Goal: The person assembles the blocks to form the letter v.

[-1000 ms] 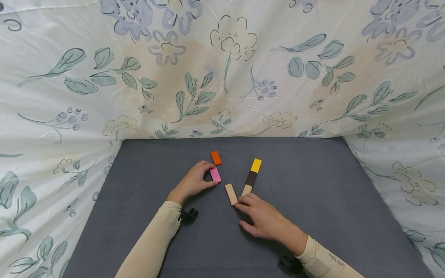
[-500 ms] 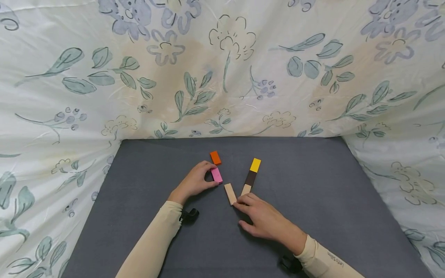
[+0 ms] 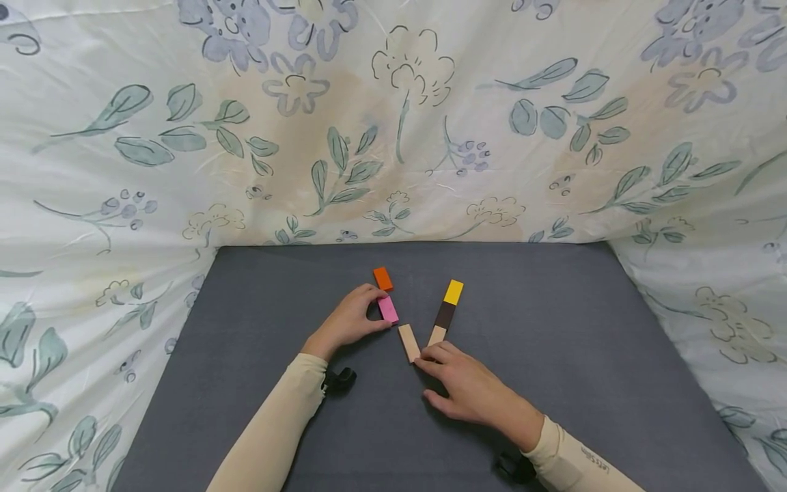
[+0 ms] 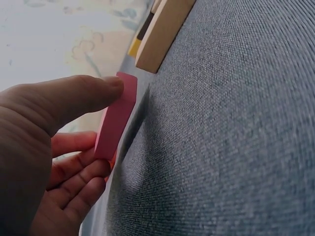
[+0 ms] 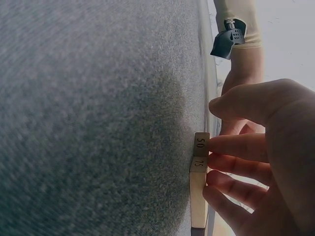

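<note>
My left hand (image 3: 349, 320) pinches a pink block (image 3: 389, 310) by its two ends, between thumb and fingers. In the left wrist view a shadow shows beside the pink block (image 4: 116, 120), which looks slightly raised off the cloth. Just to its right lies a plain wooden block (image 3: 409, 344), a small gap away. My right hand (image 3: 461, 383) rests its fingertips at the near ends of this block and a second plain wooden block (image 3: 436, 335), partly hidden by the fingers. In the right wrist view their end faces read 50 (image 5: 201, 143) and 75 (image 5: 199, 163).
A dark brown block (image 3: 445, 315) and a yellow block (image 3: 453, 292) continue the right-hand row away from me. An orange block (image 3: 383, 279) lies beyond the pink one. Dark grey cloth (image 3: 553, 328) covers the table, with a floral curtain (image 3: 418, 184) behind and at both sides.
My left hand has moved slightly to the right with the pink block, closer to the left wooden block. The right hand and the other blocks stay in place.
</note>
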Available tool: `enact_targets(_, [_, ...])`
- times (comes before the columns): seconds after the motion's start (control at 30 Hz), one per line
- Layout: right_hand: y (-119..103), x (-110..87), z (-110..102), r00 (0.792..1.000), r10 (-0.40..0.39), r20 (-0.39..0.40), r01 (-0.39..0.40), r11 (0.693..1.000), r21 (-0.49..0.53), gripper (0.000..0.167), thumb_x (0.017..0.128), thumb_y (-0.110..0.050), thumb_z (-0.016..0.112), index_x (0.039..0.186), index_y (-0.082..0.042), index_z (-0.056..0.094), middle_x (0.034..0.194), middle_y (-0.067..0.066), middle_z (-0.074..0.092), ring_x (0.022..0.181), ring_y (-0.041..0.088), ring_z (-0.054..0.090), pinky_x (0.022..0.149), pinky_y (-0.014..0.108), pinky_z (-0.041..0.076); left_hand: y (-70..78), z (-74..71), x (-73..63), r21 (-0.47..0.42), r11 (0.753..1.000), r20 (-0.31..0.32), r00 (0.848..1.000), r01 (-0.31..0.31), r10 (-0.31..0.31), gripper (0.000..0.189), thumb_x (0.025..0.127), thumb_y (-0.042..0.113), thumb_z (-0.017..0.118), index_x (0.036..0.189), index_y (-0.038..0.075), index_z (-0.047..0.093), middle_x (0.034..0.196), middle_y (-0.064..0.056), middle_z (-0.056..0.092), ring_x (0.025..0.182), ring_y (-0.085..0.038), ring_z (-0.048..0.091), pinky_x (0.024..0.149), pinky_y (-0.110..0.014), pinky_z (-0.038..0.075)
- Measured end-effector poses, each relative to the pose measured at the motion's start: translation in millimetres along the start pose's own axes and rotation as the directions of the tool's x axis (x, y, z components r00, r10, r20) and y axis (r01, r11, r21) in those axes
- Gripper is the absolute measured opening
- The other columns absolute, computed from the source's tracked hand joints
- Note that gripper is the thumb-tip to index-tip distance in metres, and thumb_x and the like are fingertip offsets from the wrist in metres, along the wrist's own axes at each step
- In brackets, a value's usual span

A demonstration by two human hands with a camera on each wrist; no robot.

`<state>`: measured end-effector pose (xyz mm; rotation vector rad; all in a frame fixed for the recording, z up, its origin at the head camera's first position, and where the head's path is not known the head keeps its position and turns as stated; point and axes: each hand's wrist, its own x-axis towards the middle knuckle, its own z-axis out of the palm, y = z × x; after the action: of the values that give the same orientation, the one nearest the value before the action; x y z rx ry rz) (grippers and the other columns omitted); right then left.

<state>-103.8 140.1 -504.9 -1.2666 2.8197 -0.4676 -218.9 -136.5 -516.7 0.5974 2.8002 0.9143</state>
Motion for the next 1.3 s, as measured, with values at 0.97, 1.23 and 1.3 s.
enact_targets(0.97, [0.9,0.8,0.4,1.0,-0.014,-0.018,0.014,1.0,0.002,0.046,0.096,-0.028,0.082,0.136,-0.005,0.075,0.13,0.003,0.064,0.122,0.019,0.056,0.101,0.039,0.056,9.7,5.1,6.2,0.018,1.0,0.015,1.0,-0.01,0.01,0.063,0.094,0.034,0.089,0.146,0.006,0.066,0.141,-0.011,0.061,0.124,-0.027,0.058,0.115,-0.046,0.046])
enact_targets(1.23, [1.0,0.5,0.5,1.0,-0.01,-0.012,0.01,1.0,-0.002,0.047,0.097,-0.03,0.082,0.137,-0.006,0.075,0.13,0.003,0.064,0.122,0.019,0.056,0.101,0.039,0.056,12.3,8.0,9.3,0.026,0.999,0.02,0.999,-0.031,0.03,0.062,0.095,0.036,0.088,0.145,0.007,0.066,0.143,-0.011,0.06,0.127,-0.028,0.057,0.116,-0.047,0.045])
enact_targets(1.3, [0.9,0.5,0.6,1.0,-0.014,-0.013,0.014,1.0,-0.005,0.047,0.097,-0.03,0.082,0.137,-0.006,0.075,0.13,0.003,0.064,0.122,0.019,0.056,0.101,0.039,0.056,12.1,8.9,10.1,0.027,0.999,0.02,0.999,-0.044,0.043,0.062,0.095,0.035,0.088,0.145,0.006,0.066,0.142,-0.012,0.061,0.127,-0.028,0.058,0.116,-0.047,0.045])
